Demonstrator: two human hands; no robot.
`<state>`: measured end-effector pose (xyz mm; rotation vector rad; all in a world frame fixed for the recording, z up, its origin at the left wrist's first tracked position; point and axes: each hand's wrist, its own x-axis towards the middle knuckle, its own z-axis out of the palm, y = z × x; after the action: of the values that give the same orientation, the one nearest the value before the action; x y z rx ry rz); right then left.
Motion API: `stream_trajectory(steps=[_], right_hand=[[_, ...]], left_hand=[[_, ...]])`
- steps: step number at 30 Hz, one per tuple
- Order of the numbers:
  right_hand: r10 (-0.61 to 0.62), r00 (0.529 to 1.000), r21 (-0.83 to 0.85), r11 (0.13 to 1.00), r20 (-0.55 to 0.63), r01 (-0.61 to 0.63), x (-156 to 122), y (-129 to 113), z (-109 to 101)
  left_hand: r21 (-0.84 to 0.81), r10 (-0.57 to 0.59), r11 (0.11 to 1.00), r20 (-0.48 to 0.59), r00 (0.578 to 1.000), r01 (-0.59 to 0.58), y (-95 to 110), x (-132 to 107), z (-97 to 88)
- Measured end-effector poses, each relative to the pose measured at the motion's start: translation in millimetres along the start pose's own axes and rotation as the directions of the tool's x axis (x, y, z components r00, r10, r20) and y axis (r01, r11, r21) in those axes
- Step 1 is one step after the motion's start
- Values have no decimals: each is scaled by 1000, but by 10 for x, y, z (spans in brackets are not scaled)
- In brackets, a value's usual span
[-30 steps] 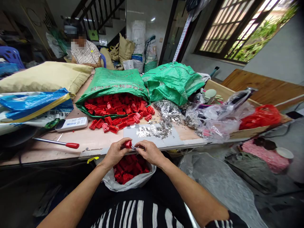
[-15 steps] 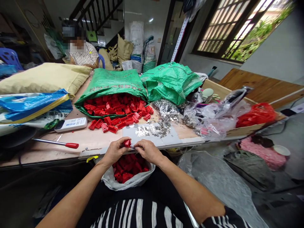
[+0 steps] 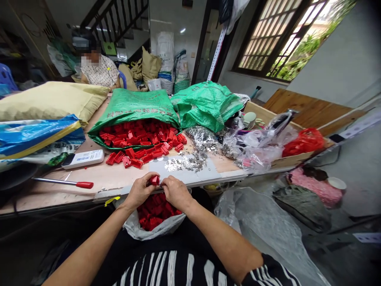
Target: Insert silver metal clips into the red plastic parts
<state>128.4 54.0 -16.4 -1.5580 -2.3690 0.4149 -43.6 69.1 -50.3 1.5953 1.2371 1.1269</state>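
Observation:
My left hand [image 3: 140, 190] is closed round a small red plastic piece [image 3: 154, 180] at the table's near edge. My right hand [image 3: 175, 192] is pinched against that same piece from the right; whatever its fingertips hold is hidden. Both hands hover over a clear plastic bag [image 3: 150, 229] in my lap, filled with red pieces [image 3: 152, 210]. Further back, more red pieces [image 3: 139, 139] spill from a green woven sack [image 3: 133, 105]. A heap of small silvery metal bits [image 3: 186, 163] lies just beyond my hands.
A red-handled screwdriver [image 3: 64, 182] and a white remote [image 3: 83, 158] lie at left. A second green sack [image 3: 208, 103], clear bags [image 3: 256, 147] and a red bag [image 3: 303, 141] stand at right. Another person [image 3: 98, 67] sits at the far end of the table [image 3: 98, 176].
My right hand has pressed in closer to the red piece; the thin metal bit seen between the hands earlier no longer shows. The view has shifted slightly.

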Motion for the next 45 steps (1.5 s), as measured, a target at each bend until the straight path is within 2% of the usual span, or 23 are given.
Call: stream_trajectory(steps=[4,9,11,15,17,19,22,25,28,32,37,41,45], right_hand=[[-44,999,105,993,5,44,-18,100,-21],[-110,983,350,924,-146,155,-43,224,-43],[-110,981,417,893,-161,169,-53,254,-39],[-85,995,525,845,-54,100,-91,292,-75],[-110,994,586,804,-18,100,-118,289,-122],[-148,989,631,769,24,100,-144,265,-173],[-183,979,660,747,87,81,-176,198,-224],[-199,975,672,736,96,84,-193,124,-248],[-204,976,679,727,74,100,-200,81,-260],[-191,981,674,730,35,118,-198,81,-252],[-152,988,661,740,-13,123,-185,86,-201],[-114,993,646,755,-40,113,-168,73,-169],[-124,992,596,796,-17,110,-154,82,-182]], left_hand=[[46,21,999,46,999,-23,28,-43,-3],[104,57,993,3,998,-57,112,-125,-1],[97,66,993,-10,998,-64,150,-144,9],[-22,55,998,-102,993,-57,228,-175,48],[-193,-43,981,-115,992,20,284,-205,73],[-422,-183,895,-61,981,141,352,-247,96],[-722,-316,635,82,945,275,446,-318,114],[-855,-364,397,187,912,334,491,-373,115],[-897,-435,266,216,874,354,502,-394,120],[-917,-515,182,218,829,354,539,-386,146],[-927,-527,132,234,817,350,579,-375,186],[-927,-564,86,257,785,365,531,-369,200],[-926,-593,32,285,753,375,470,-381,193]])
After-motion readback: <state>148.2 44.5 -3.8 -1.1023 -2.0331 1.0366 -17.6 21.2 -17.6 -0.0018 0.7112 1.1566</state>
